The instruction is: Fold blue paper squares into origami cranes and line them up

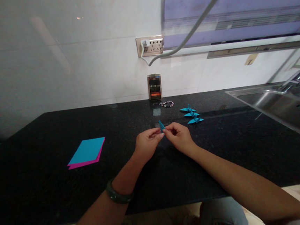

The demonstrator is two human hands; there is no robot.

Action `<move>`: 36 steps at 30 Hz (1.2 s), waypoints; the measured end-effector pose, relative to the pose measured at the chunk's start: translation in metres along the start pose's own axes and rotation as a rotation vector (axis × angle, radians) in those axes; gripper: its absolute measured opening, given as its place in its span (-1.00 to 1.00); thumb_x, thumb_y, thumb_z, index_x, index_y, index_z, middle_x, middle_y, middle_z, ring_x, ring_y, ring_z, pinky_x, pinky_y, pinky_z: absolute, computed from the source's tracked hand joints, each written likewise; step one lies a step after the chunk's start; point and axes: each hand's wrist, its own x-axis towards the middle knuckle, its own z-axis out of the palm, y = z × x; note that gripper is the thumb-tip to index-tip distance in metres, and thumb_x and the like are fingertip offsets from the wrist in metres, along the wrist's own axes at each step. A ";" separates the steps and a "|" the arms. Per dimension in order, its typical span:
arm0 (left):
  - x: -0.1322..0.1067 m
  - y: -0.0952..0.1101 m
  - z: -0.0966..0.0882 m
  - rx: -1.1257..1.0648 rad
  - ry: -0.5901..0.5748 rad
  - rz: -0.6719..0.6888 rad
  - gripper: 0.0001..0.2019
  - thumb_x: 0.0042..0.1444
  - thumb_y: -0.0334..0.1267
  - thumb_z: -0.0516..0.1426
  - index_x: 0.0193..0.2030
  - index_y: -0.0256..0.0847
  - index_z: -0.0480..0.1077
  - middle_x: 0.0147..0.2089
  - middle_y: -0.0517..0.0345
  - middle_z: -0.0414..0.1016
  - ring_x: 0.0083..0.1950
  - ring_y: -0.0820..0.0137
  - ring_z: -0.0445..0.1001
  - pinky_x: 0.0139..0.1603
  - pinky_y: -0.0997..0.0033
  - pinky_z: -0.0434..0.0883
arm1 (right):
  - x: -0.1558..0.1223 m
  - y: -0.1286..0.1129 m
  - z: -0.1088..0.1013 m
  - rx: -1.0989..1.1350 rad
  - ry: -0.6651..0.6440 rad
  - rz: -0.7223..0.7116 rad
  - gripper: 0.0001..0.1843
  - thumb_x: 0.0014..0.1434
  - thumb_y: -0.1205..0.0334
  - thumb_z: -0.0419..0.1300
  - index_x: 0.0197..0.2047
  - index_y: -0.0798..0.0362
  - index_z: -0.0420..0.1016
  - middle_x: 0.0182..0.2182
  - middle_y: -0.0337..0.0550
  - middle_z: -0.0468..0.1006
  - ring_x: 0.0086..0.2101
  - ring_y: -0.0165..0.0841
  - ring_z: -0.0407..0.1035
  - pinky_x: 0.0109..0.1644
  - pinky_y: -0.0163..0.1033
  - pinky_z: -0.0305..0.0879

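Observation:
Above the middle of the black countertop, a small piece of folded blue paper [161, 125] points upward between my two hands. My left hand [147, 143] pinches it from the left, thumb and fingers pressed together. From the right, my right hand [179, 136] grips the same paper with its fingertips. Its lower part is hidden by the fingers. Three blue paper cranes [192, 114] stand in a row beyond my right hand. To the left of my hands lies a stack of blue and pink paper sheets [87, 151].
A phone [154, 87] leans on the wall at the back, with a beaded bracelet [167, 104] before it. The black countertop [41, 192] meets a steel sink [291, 109] at the right. A white cable [183, 44] hangs by the wall socket [150, 46].

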 end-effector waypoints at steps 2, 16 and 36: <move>-0.001 0.000 0.001 -0.049 -0.068 0.005 -0.63 -0.11 -0.20 0.19 -0.13 -0.31 0.42 -0.19 -0.03 0.52 -0.19 0.32 0.48 -0.11 0.32 0.38 | -0.001 -0.002 -0.001 -0.054 -0.003 -0.065 -0.87 0.02 0.19 0.13 -0.43 0.07 0.41 -0.55 -0.21 0.38 -0.53 -0.44 0.23 -0.45 -0.32 0.16; 0.003 -0.001 -0.001 -0.097 -0.041 -0.036 -0.79 -0.08 -0.24 0.15 -0.29 -0.28 0.47 -0.39 0.13 0.51 -0.37 0.43 0.44 -0.26 0.40 0.38 | -0.002 -0.008 0.001 0.229 -0.127 0.076 -0.88 0.05 0.19 0.11 -0.34 0.06 0.33 -0.55 -0.25 0.35 -0.53 -0.45 0.25 -0.46 -0.33 0.19; 0.000 0.006 -0.004 -0.182 -0.094 -0.079 -0.62 -0.14 -0.33 0.19 -0.18 -0.19 0.14 -0.55 0.31 0.39 -0.55 0.51 0.38 -0.47 0.52 0.34 | 0.004 -0.005 -0.007 0.286 -0.240 0.086 -0.81 -0.01 0.12 0.18 -0.37 0.06 0.35 -0.49 -0.24 0.38 -0.51 -0.46 0.27 -0.43 -0.32 0.25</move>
